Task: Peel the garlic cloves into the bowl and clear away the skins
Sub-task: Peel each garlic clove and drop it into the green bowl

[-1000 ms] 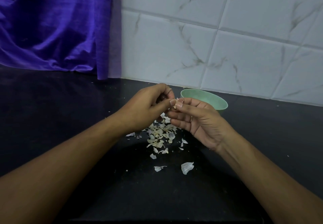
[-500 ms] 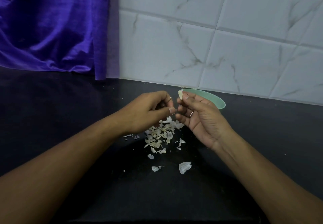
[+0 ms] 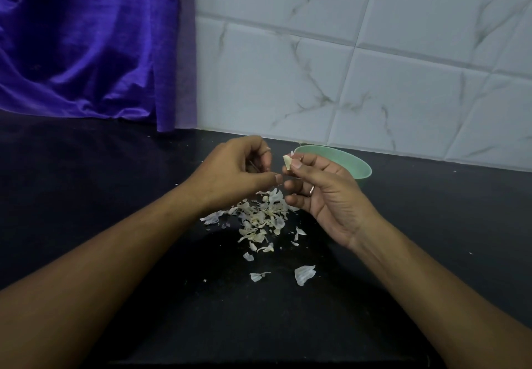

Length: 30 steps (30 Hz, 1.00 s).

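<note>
Garlic clove, small and pale, sits pinched at the fingertips of the right hand, held up near the rim of the round mint-green bowl. The left hand curls beside it; whether it holds anything I cannot tell. Such a light pinch could slip, dropping the clove among the papery white skins heaped on the black countertop below.
</note>
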Motion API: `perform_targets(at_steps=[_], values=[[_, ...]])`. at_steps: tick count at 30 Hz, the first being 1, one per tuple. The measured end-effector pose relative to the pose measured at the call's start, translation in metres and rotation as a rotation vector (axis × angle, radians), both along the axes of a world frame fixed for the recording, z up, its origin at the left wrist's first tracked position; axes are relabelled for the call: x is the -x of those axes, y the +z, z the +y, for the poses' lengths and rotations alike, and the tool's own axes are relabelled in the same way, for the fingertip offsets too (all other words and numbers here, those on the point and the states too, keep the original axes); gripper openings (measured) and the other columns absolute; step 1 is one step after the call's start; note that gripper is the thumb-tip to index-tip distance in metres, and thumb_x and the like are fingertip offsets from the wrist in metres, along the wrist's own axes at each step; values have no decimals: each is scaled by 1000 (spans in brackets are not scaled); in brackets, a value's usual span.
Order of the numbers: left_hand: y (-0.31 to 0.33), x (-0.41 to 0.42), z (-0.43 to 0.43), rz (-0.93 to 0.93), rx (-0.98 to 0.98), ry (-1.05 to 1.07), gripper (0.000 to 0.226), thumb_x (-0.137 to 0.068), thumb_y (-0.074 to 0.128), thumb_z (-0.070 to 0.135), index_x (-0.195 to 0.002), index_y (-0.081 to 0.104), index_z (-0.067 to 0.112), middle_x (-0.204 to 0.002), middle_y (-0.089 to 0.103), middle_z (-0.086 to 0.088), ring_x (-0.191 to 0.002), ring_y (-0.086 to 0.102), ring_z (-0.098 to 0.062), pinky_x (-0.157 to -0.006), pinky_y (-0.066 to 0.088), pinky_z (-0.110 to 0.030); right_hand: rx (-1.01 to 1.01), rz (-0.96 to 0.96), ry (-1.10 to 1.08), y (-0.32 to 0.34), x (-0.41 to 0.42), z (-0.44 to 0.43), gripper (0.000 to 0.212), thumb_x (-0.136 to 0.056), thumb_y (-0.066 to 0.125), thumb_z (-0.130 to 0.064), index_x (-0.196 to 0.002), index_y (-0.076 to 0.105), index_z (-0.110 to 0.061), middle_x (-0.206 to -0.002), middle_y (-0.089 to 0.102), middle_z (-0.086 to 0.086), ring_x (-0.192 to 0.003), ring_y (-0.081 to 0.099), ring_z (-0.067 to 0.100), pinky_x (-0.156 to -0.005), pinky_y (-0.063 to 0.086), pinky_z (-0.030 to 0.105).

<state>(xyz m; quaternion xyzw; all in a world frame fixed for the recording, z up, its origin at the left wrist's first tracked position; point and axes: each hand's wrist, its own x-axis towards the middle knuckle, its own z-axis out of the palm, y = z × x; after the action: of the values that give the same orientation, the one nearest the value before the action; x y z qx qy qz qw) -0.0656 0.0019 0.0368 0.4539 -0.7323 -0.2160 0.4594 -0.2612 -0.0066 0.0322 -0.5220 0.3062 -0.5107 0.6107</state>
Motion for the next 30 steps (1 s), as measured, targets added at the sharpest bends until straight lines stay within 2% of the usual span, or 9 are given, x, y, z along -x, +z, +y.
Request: perform_targets(at_steps=[2,4,9,12,16,21,24,27,30], values=[[0,3,0,108,-35,-55,18,-88,82,19,-98,68,15,-81,70,-3,-66,67,-14,-63,58,-35,24,29,8,-1,0,0,22,-88,72,-13,-109,68,-8,-97,75,12,-68,66,14,-58,59,27],[1,4,1,155,-30,-87,17,-90,80,23,-104,72,17,-90,74,-8,-76,72,-27,-65,61,-38,46,53,13,-3,0,0,24,-85,73,-16,-107,66,-7,-100,77,9,-68,68,15,-59,60,27],[1,4,1,194,-32,-88,9,-92,78,19,-99,75,14,-93,76,-14,-87,73,-37,-68,62,-38,117,126,-10,-3,3,0,17,-93,71,-10,-107,66,-2,-103,78,14,-69,72,20,-63,63,31],[1,2,0,283,-79,-66,8,-95,75,16,-98,72,10,-95,74,-18,-87,75,-34,-72,64,-49,221,232,-63,-2,3,1,16,-99,66,-18,-104,69,-3,-95,77,16,-69,73,24,-65,63,35],[2,-1,-2,356,-127,-15,8,-95,74,14,-98,70,9,-100,73,-21,-81,75,-24,-71,62,-45,321,334,-120,-3,0,2,30,-104,59,-28,-96,75,-3,-95,77,12,-73,74,27,-65,64,38],[1,2,-1,327,-127,6,12,-94,75,15,-101,70,7,-94,74,-18,-78,76,-22,-68,64,-41,442,372,-124,-8,2,-1,3,-93,74,-6,-92,77,-7,-83,75,5,-76,70,19,-69,63,38],[1,1,-1,324,-125,22,12,-94,75,14,-101,70,7,-94,74,-18,-78,77,-22,-68,64,-41,466,357,-127,-9,2,-2,15,-88,76,2,-97,76,-10,-86,77,4,-77,70,19,-75,63,41],[2,1,0,316,-121,30,11,-94,75,14,-101,70,8,-94,74,-18,-77,76,-22,-67,65,-40,503,359,-142,-9,3,-1,4,-89,79,-8,-92,77,-7,-85,76,11,-77,70,26,-81,61,54],[2,2,0,320,-128,31,12,-93,76,14,-101,70,8,-93,74,-17,-77,76,-22,-66,64,-39,499,355,-159,-9,3,-2,12,-84,81,0,-91,71,-2,-80,73,8,-73,67,25,-78,59,45]])
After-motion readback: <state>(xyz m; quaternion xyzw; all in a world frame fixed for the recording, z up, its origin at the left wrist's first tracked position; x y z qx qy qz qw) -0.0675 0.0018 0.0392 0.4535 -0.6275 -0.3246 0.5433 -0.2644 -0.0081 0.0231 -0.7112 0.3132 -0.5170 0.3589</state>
